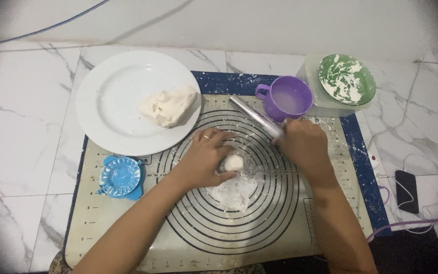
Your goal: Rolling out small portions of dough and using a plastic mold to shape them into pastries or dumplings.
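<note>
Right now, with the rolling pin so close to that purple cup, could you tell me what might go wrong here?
1. The rolling pin, gripped by the right hand, points its far end beside the purple cup of cloudy liquid; a push could tip it onto the mat.
2. The left hand curls around the small dough ball, so fingers could get caught if the pin rolls in.

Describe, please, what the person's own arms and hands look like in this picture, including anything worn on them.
Both forearms are bare, with no sleeves showing in the frame. The left hand wears a thin gold-coloured ring on one finger. The right hand shows no ring, watch or bracelet. Neither hand is gloved. A little white flour dusts the fingers of the left hand.
</note>
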